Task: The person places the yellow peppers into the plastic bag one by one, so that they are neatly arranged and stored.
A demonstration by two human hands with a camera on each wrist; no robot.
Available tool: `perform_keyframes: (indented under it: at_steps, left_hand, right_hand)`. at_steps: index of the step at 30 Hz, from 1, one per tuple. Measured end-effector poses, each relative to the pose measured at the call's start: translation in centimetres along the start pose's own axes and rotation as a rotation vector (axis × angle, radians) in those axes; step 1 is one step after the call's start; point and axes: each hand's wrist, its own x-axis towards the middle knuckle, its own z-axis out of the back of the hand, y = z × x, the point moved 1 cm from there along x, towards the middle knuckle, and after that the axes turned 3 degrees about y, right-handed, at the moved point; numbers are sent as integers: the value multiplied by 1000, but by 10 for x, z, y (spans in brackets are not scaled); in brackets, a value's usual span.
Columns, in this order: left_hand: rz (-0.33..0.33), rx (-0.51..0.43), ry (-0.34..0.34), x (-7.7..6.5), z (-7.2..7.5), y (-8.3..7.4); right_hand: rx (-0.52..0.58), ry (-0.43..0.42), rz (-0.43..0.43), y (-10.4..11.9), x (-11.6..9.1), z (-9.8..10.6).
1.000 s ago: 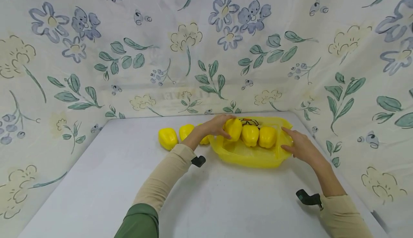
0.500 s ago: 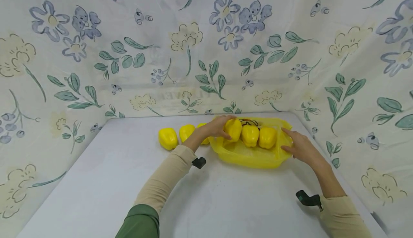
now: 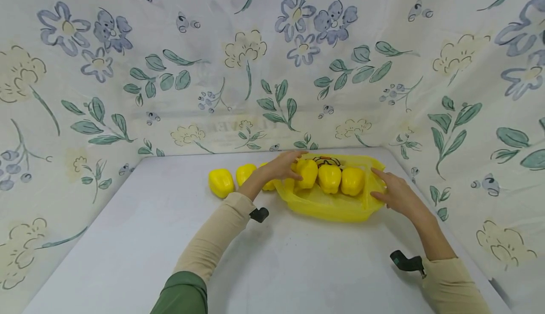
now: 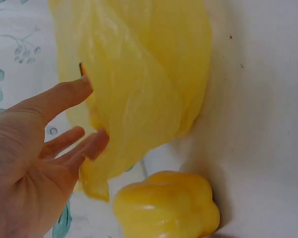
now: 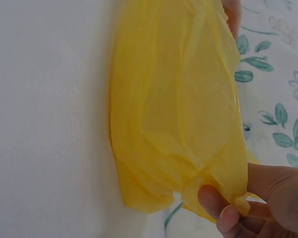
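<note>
A yellow plastic bag point(image 3: 332, 212) lies spread on the table with its mouth facing up. Three yellow bell peppers sit in a row in it: a left pepper point(image 3: 307, 174), a middle pepper point(image 3: 329, 178) and a right pepper point(image 3: 352, 181). My left hand point(image 3: 282, 168) is at the bag's left end beside the left pepper; in the left wrist view its fingers are parted, gripping nothing. With thumb and fingers, my right hand point(image 3: 398, 192) pinches the bag's right edge, as the right wrist view shows.
Left of the bag stand more yellow bell peppers: an outer one point(image 3: 221, 183), another point(image 3: 245, 174), and one point(image 3: 268, 184) partly hidden by my left hand. A floral cloth point(image 3: 238, 101) hangs behind and beside the white table point(image 3: 170, 238).
The left pepper in the bag has come down slightly from its raised, tilted position. My left hand has let it go and shifted slightly left. My right hand has stayed in place.
</note>
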Motion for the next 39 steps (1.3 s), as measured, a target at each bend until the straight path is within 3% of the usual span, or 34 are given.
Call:
perform_keyframes:
  at_steps: [5,7,10,13,20,29,34,39]
  left_hand:
    - [-57,-103,-75,-13,14,4]
    - [-86,-103,-121,-21,21,8]
    - [-117,-103,-183,-37,31,14]
    - [-104,-103,-238,-57,39,22]
    - [-22,-72,-313,-111,53,49]
    - [115,2,-398,-176,58,80]
    - [204,22,-415,-199,54,95]
    - [263,1,-395,-210,49,105]
  right_hand:
    - [-7,-4,8,-1,1,0]
    - [-10,-8,13,-2,1,0]
    - [-13,-7,8,-3,2,0]
    - [-13,-4,-4,-3,2,0]
    - [-11,-8,-10,-5,3,1]
    - [-18,-43,2,-8,3,0]
    - [-13,-50,-6,-8,2,-1]
    - [-7,-58,-2,-7,3,-1]
